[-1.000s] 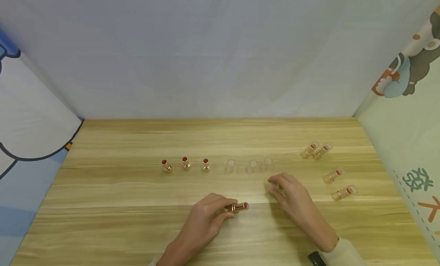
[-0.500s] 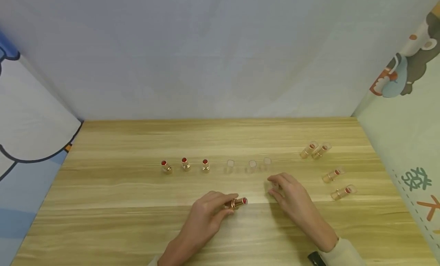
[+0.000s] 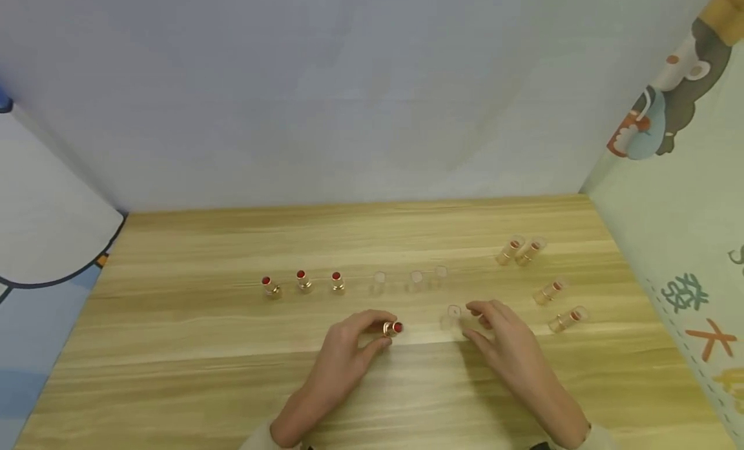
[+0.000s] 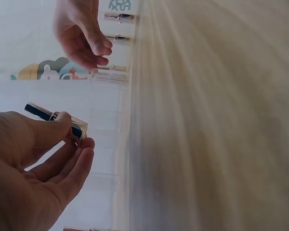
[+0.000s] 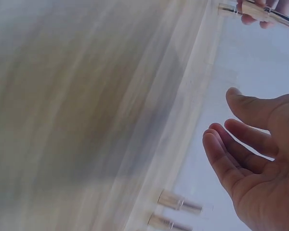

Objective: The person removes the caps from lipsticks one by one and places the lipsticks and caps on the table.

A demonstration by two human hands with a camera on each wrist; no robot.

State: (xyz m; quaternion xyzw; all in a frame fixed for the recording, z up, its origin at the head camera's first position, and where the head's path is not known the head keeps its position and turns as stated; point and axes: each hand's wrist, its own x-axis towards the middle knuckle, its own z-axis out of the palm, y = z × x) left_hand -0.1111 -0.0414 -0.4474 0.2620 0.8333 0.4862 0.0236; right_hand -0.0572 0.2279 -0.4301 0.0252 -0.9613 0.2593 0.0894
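Note:
My left hand (image 3: 349, 347) pinches an uncapped lipstick (image 3: 392, 328) with a gold case and red tip between thumb and fingers. Seen from the left wrist, the lipstick (image 4: 39, 111) tilts above the tabletop. A clear cap (image 3: 454, 314) stands on the table just left of my right hand (image 3: 508, 340). That hand holds nothing; in the right wrist view its thumb and fingers (image 5: 221, 156) are spread apart, loosely bent. Farther back stand more clear caps (image 3: 380, 281) in a row, level with three uncapped lipsticks (image 3: 338, 282) on their left.
Several lipsticks with clear caps on stand at the right of the wooden table (image 3: 232, 372): a close pair (image 3: 509, 251) at the back, and others (image 3: 567, 319) nearer my right hand. A pale cloth wall (image 3: 349, 101) rises behind the table, with printed cloth (image 3: 668, 211) at the right.
My right hand has let go of the clear cap, which now stands free, and drawn off to the right. The lipstick in my left hand has turned more upright. The head view has shifted slightly.

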